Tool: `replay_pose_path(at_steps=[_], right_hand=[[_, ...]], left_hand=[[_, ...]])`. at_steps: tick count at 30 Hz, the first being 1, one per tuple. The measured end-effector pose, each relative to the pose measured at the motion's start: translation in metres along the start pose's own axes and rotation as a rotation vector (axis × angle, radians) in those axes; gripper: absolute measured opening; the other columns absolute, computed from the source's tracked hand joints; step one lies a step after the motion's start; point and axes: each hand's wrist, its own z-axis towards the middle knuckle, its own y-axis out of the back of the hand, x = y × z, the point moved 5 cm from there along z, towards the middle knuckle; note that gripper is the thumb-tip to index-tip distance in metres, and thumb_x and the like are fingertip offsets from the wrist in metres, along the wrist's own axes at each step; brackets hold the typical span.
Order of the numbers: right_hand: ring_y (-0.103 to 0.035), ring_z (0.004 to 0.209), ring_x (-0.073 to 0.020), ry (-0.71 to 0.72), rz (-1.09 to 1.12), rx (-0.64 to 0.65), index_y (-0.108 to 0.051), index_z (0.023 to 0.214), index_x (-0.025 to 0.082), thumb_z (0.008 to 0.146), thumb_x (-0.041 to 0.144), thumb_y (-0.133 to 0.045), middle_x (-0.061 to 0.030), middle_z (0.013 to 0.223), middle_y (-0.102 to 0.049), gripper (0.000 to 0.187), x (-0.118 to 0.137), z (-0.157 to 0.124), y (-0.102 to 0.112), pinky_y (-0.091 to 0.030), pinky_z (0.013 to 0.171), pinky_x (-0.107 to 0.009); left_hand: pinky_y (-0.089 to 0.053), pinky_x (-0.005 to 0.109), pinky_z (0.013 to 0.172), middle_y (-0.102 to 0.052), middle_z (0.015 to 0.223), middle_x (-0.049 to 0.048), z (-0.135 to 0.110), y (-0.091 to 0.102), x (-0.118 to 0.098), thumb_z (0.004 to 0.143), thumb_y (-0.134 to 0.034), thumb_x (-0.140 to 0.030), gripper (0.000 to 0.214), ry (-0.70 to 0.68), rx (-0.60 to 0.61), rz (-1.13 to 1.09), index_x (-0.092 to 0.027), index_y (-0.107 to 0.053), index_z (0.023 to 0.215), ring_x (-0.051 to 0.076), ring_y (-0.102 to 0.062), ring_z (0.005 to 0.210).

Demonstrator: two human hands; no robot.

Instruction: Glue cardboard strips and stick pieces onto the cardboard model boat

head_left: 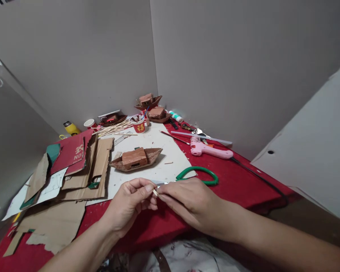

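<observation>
Clearly, both hands work close together over the near part of the red cloth (238,181), short of its front edge. The left hand (134,200) pinches a small pale stick piece (155,192) between thumb and fingers, and the right hand (188,196) grips its other end with the fingertips. Green-handled scissors (215,179) lie just beyond the right hand, partly hidden by it; I cannot tell whether they touch it. Past the hands, a brown model boat (134,158) rests on the white sheet (158,138), its left tip near the stacked cardboard (103,170), its right tip facing a bare stretch of sheet. That stack bounds the left side. A pink glue gun (211,150) lies on the right, its black cord (257,175) trailing toward the cloth's right edge. Grey wall panels (215,68) close off the far side, behind a red paper cup (138,126) and more model boats (158,113).
</observation>
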Motion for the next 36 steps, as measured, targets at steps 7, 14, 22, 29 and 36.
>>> replay_pose_path(at_steps=[7, 14, 22, 29, 36], right_hand=[[-0.055, 0.059, -0.0159, 0.173, -0.258, 0.045, -0.058, 0.082, 0.015, 0.098, 0.011, -0.036, -0.0044, 0.07, -0.062, 0.027, 0.002, 0.001, -0.015, -0.038, 0.056, -0.029], [-0.054, 0.056, -0.0132, 0.021, -0.276, 0.161, -0.054, 0.081, 0.016, 0.098, 0.017, -0.037, -0.0018, 0.068, -0.06, 0.024, -0.01, 0.005, -0.021, -0.034, 0.052, -0.027], [-0.045, 0.047, -0.013, 0.024, -0.381, 0.139, -0.05, 0.074, 0.018, 0.094, 0.012, -0.037, 0.0009, 0.059, -0.055, 0.025, -0.014, 0.013, -0.014, -0.023, 0.047, -0.029], [-0.048, 0.05, -0.0134, 0.081, -0.31, 0.317, -0.052, 0.075, 0.016, 0.092, 0.011, -0.04, 0.0, 0.062, -0.057, 0.022, -0.018, 0.01, -0.023, -0.026, 0.049, -0.029], [-0.055, 0.058, -0.014, 0.074, -0.268, 0.476, -0.054, 0.078, 0.015, 0.091, 0.011, -0.048, -0.001, 0.07, -0.06, 0.015, -0.018, 0.018, -0.027, -0.029, 0.051, -0.029]], left_hand=[[-0.051, 0.02, 0.063, -0.068, 0.067, 0.0022, 0.006, 0.005, 0.009, 0.073, -0.08, -0.022, 0.02, 0.029, -0.043, -0.048, -0.01, -0.075, 0.089, 0.008, -0.06, 0.057], [-0.05, 0.022, 0.067, -0.07, 0.074, 0.0036, 0.01, 0.005, 0.007, 0.074, -0.079, -0.024, 0.025, 0.02, -0.051, 0.029, -0.012, -0.076, 0.096, 0.01, -0.06, 0.063], [-0.048, 0.029, 0.086, -0.07, 0.092, 0.0044, 0.01, -0.002, -0.017, 0.087, -0.062, -0.029, 0.038, -0.186, 0.012, 0.64, -0.016, -0.064, 0.123, 0.018, -0.062, 0.091], [-0.045, 0.032, 0.098, -0.068, 0.114, 0.0123, 0.01, -0.002, -0.021, 0.094, -0.049, -0.028, 0.04, -0.42, 0.184, 1.081, -0.013, -0.058, 0.13, 0.022, -0.061, 0.11], [-0.047, 0.031, 0.094, -0.071, 0.109, 0.0087, 0.011, 0.012, -0.016, 0.092, -0.055, -0.03, 0.034, -0.358, 0.096, 0.875, -0.019, -0.065, 0.123, 0.022, -0.063, 0.107]])
